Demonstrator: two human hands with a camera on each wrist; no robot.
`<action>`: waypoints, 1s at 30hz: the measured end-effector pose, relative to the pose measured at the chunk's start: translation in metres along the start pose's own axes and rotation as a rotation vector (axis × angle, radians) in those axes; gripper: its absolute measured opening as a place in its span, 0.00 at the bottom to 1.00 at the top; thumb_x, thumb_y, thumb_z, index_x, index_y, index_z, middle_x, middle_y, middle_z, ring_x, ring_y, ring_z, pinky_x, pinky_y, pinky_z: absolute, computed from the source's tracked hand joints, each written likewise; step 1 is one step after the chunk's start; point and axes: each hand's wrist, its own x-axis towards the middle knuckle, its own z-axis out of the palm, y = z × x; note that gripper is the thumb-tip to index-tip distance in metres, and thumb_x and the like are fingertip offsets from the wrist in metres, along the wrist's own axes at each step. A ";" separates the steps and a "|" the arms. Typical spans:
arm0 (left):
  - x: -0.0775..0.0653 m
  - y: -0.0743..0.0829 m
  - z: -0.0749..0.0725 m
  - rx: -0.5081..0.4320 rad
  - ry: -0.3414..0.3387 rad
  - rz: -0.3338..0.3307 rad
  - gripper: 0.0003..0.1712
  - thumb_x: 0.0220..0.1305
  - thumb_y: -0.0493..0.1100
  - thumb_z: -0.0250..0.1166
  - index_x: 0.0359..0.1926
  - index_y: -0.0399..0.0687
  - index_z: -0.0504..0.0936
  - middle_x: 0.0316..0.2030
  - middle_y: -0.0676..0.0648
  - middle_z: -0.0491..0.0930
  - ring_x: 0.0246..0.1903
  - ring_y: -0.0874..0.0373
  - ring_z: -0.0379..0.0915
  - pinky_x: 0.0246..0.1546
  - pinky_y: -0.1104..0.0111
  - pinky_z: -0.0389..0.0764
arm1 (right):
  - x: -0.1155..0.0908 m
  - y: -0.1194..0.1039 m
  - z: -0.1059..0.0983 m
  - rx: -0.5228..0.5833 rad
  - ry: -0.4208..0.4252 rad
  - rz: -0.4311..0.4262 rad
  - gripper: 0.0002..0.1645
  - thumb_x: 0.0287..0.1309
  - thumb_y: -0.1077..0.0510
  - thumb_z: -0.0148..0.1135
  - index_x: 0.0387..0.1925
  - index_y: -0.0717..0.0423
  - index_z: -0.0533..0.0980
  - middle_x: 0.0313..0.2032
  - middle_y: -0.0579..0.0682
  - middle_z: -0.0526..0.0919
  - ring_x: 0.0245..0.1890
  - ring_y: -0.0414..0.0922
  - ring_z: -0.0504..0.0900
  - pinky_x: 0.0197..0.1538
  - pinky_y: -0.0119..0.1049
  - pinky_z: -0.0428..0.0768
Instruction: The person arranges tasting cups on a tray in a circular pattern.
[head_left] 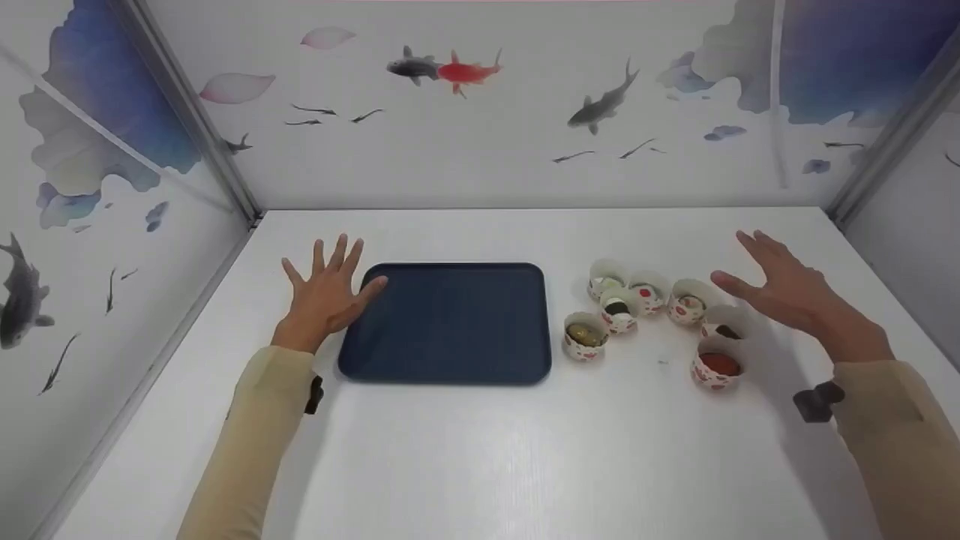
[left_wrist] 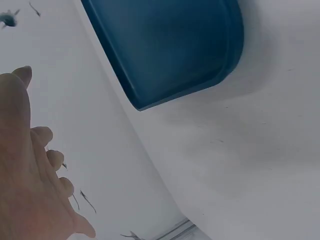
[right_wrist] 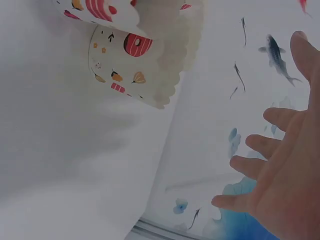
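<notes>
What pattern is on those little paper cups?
The paper cups are whitish with small reddish motifs, some orange, clearest in the right wrist view.

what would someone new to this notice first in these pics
Probably the dark blue tray, a bold block of colour on the white table, with the spread left hand at its left edge. Next, the cluster of small patterned cups right of the tray, with the open right hand beyond them. The red fish on the back wall stands out too.
</notes>
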 end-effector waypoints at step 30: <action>-0.038 -0.022 0.030 -0.483 -0.103 -0.211 0.36 0.80 0.58 0.42 0.74 0.36 0.60 0.70 0.29 0.65 0.70 0.33 0.61 0.71 0.43 0.63 | -0.055 0.009 0.046 0.222 0.004 0.059 0.66 0.62 0.36 0.64 0.74 0.75 0.38 0.67 0.80 0.50 0.65 0.76 0.60 0.57 0.69 0.74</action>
